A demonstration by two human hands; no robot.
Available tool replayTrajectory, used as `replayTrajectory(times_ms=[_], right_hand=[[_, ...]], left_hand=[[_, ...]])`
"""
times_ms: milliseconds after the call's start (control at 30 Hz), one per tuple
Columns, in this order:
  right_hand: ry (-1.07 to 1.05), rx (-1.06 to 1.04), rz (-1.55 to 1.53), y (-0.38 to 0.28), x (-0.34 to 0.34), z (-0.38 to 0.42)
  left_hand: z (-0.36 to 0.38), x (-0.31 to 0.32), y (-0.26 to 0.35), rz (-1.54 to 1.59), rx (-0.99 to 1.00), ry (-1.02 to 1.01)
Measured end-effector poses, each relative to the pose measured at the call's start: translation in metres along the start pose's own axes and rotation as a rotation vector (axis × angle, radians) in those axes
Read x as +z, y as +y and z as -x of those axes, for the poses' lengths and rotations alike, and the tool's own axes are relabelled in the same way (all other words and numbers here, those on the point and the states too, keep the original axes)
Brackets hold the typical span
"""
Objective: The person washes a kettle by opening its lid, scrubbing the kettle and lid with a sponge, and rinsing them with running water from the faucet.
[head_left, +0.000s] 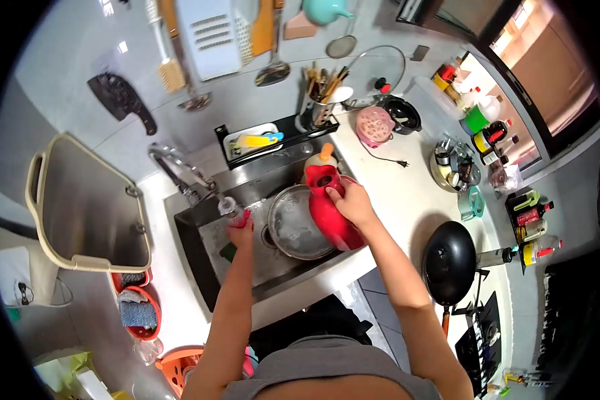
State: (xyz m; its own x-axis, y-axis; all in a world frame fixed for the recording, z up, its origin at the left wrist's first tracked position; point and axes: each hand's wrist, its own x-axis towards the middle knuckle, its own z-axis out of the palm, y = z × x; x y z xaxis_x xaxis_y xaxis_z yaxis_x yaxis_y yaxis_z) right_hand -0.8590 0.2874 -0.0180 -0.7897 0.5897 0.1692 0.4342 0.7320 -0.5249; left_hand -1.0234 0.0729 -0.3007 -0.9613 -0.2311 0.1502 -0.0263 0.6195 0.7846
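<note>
My right hand is wrapped round a red jug, tilted over the right part of the sink, its dark opening facing up and away from me. My left hand grips a small clear cup right below the faucet; a bit of red shows by the fingers. Between the hands, a round metal pan or lid lies in the steel sink, partly covered by the jug. Behind the jug, a pale thing with an orange top is partly hidden.
A black rack with a sponge tray and utensil holder spans the sink's back edge. To the left stands a large cutting board. On the right counter are a pink pot, a bowl of items and a black wok.
</note>
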Motion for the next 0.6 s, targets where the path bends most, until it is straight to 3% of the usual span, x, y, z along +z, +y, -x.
replayTrajectory(times_ms=[100,200,333,600], right_hand=[[0.207,0.143,-0.358,0.043,-0.010,0.007],[0.400,0.247,-0.627,0.065,-0.022,0.015],[0.564,0.322,-0.700,0.094,-0.027,0.013],[0.826,0.365,-0.767,0.160,-0.020,-0.028]], left_hand=[[-0.011,0.034,-0.033,0.690,-0.170,-0.286],[0.005,-0.015,0.040,0.196,-0.185,-0.259],[0.017,0.012,0.030,-0.080,-0.201,0.004],[0.032,0.026,0.044,0.111,-0.180,0.063]])
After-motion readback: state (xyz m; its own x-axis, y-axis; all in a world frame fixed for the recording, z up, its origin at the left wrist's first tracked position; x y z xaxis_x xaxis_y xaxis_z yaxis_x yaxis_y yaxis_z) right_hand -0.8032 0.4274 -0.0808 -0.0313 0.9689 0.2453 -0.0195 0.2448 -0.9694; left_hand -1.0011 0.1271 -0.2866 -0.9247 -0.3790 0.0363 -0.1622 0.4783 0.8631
